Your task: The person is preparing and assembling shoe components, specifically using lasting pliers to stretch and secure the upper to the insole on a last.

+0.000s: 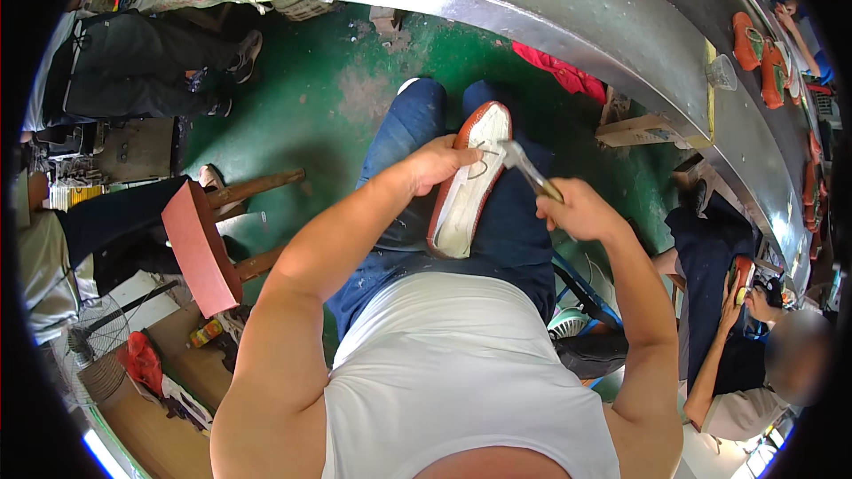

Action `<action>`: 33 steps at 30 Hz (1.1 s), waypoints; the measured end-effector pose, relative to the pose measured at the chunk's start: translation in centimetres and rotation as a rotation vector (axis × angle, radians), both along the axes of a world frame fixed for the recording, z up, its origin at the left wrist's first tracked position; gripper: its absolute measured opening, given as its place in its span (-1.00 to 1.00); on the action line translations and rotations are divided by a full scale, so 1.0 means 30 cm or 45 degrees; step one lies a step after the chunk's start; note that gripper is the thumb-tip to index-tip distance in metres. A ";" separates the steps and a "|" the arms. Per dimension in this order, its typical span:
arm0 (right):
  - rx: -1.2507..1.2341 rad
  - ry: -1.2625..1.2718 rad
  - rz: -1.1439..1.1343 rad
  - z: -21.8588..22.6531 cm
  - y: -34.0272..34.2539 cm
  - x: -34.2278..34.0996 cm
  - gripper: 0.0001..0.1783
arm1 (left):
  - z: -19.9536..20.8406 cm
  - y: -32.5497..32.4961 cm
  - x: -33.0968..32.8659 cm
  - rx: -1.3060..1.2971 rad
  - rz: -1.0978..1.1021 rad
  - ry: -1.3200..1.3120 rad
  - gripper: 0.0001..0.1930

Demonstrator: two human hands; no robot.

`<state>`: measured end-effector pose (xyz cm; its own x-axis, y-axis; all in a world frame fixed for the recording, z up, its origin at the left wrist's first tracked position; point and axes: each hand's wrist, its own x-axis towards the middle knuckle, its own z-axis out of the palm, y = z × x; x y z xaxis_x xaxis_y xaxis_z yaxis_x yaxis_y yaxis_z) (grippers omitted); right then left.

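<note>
A red-brown shoe [470, 186] lies across my thighs with its pale underside up and its toe pointing away from me. A thin dark cord or lace loops over that underside near the middle. My left hand [437, 164] grips the shoe's left edge, thumb over the pale side. In my right hand [575, 209] is a hammer [535, 176], held by its handle. Its metal head is at the shoe's right edge, just beside my left thumb; I cannot tell whether it touches.
Ahead curves a long metal-topped bench [568, 13] with several red-brown shoes [747, 40] and a clear plastic cup [721, 73] at right. A wooden stool [202, 253] lies tipped at left. A co-worker [732, 337] sits at right with a shoe; other people are at left.
</note>
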<state>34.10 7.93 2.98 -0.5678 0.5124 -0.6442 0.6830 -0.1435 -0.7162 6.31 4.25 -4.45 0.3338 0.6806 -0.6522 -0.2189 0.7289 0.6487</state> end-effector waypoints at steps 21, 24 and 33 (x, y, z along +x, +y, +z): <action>0.406 -0.031 0.147 -0.091 -0.233 -0.039 -0.74 | -0.007 -0.118 -0.010 0.295 -0.035 -0.117 -0.32; 0.445 -0.058 0.198 -0.082 -0.279 -0.025 -0.73 | -0.004 -0.141 0.003 0.321 -0.068 -0.147 -0.18; 0.366 -0.089 0.287 -0.091 -0.323 0.033 -0.74 | -0.031 -0.203 0.110 0.447 0.108 0.250 -0.16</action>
